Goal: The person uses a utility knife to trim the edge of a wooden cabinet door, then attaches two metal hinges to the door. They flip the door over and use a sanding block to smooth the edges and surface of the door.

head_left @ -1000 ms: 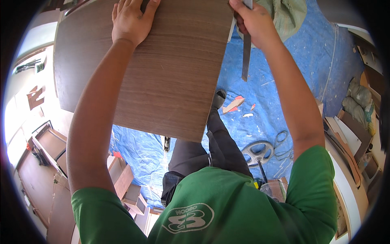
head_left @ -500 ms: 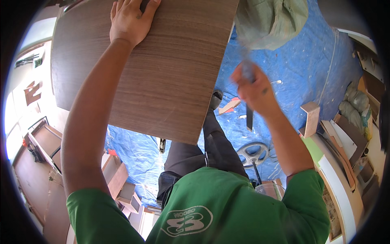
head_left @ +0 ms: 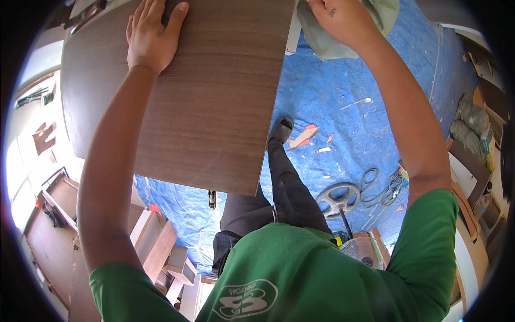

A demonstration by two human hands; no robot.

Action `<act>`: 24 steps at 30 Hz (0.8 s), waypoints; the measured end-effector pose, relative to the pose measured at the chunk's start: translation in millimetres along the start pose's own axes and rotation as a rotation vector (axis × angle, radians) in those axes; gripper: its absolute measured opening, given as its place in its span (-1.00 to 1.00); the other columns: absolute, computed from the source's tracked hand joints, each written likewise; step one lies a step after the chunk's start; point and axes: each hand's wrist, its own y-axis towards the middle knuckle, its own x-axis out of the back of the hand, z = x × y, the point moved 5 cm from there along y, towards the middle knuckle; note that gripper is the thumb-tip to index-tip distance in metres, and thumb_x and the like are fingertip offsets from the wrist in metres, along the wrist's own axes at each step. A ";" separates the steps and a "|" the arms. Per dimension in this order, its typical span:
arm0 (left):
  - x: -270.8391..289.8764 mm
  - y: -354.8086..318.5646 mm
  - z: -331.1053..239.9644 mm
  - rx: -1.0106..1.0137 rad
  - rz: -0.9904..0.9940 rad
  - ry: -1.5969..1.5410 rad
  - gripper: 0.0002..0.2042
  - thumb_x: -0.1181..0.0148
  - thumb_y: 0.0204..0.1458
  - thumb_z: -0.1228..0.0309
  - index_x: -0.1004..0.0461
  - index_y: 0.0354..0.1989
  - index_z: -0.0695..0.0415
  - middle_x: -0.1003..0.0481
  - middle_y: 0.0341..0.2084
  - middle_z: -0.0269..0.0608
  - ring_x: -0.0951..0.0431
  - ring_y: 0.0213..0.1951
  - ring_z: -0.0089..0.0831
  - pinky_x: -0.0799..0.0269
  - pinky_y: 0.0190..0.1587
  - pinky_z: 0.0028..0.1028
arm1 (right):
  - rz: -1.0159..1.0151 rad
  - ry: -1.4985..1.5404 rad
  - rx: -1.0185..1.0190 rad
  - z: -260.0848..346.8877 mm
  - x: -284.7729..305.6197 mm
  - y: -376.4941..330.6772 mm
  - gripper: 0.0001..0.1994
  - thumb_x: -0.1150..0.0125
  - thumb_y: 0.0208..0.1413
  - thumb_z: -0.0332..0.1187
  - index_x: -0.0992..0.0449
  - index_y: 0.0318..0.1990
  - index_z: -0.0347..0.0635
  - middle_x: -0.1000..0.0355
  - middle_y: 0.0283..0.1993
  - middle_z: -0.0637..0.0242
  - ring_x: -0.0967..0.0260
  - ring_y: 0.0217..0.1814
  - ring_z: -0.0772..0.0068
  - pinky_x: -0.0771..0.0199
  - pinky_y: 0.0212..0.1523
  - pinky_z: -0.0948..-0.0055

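A large brown wood-grain panel (head_left: 209, 107) stretches before me. My left hand (head_left: 153, 37) lies on it with the fingers extended and the thumb apart. My right hand (head_left: 343, 20) is at the top of the view, just past the panel's right edge and over a grey-green sack (head_left: 327, 45). Its fingers look curled, but the upper border cuts them off, so what they hold is hidden. A metal hinge (head_left: 212, 199) juts from the panel's near edge. Beside the far right edge, a white board (head_left: 293, 35) shows.
A blue tarp (head_left: 343, 123) covers the floor, with scraps (head_left: 304, 137) by my shoe (head_left: 281, 129). To the right are a grey fan base (head_left: 339, 198), a fan cage (head_left: 365, 252) and a coiled cord (head_left: 394, 188). Wooden drawer parts (head_left: 161, 247) stand at lower left.
My right hand, blurred earlier with a dark strip-like tool in it, has moved up and away to the top border. The tool no longer shows. My left hand and the panel have shifted slightly left.
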 end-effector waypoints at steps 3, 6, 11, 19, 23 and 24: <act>-5.6 2.1 3.7 -0.025 -0.020 -0.007 -0.38 0.05 0.33 -0.07 -0.30 0.41 0.09 -0.19 0.47 -0.05 -0.09 0.49 -0.09 0.10 0.53 -0.16 | -0.113 -0.018 0.214 -7.7 -2.2 4.6 -0.84 -0.10 0.21 -0.39 -0.39 -0.39 -0.26 -0.41 -0.43 -0.07 -0.42 -0.33 -0.21 -0.36 -0.32 0.00; -18.9 2.2 27.1 -0.086 -0.075 0.008 -0.31 0.14 0.30 -0.27 -0.27 0.46 -0.12 -0.16 0.50 -0.26 -0.03 0.54 -0.28 0.16 0.56 -0.18 | -0.139 -0.047 0.267 -0.2 0.1 8.2 -0.85 -0.11 0.16 -0.41 -0.40 -0.42 -0.26 -0.42 -0.41 -0.05 -0.43 -0.29 -0.21 -0.38 -0.29 -0.02; -21.7 2.6 25.0 -0.076 -0.062 0.005 -0.31 0.14 0.30 -0.27 -0.26 0.47 -0.12 -0.15 0.50 -0.27 -0.02 0.54 -0.28 0.15 0.56 -0.18 | -0.124 -0.076 0.279 0.3 4.5 8.4 -0.85 -0.12 0.12 -0.41 -0.41 -0.45 -0.27 -0.42 -0.42 -0.06 -0.44 -0.28 -0.21 -0.40 -0.28 -0.01; -5.1 0.5 5.5 -0.004 0.012 0.017 -0.36 0.08 0.34 -0.09 -0.26 0.43 0.10 -0.15 0.48 -0.06 -0.06 0.51 -0.10 0.12 0.54 -0.15 | -0.087 -0.078 0.289 -1.4 2.2 10.9 -0.87 -0.13 0.09 -0.42 -0.42 -0.46 -0.27 -0.43 -0.44 -0.07 -0.45 -0.32 -0.22 -0.40 -0.31 -0.03; 2.7 -1.2 -1.3 0.041 0.047 0.015 -0.38 0.07 0.36 -0.02 -0.28 0.41 0.21 -0.16 0.48 0.04 -0.07 0.50 0.00 0.10 0.53 -0.16 | -0.122 -0.102 0.373 1.5 1.1 11.2 -0.88 -0.12 0.09 -0.44 -0.43 -0.46 -0.25 -0.43 -0.44 -0.06 -0.45 -0.31 -0.21 -0.42 -0.30 -0.03; 3.2 -1.0 -1.6 0.044 0.049 0.013 -0.38 0.06 0.36 -0.02 -0.28 0.41 0.21 -0.16 0.48 0.04 -0.07 0.50 -0.01 0.10 0.53 -0.16 | -0.131 -0.109 0.401 2.8 0.9 10.9 -0.89 -0.11 0.09 -0.44 -0.43 -0.45 -0.24 -0.43 -0.44 -0.05 -0.45 -0.31 -0.21 -0.42 -0.30 -0.04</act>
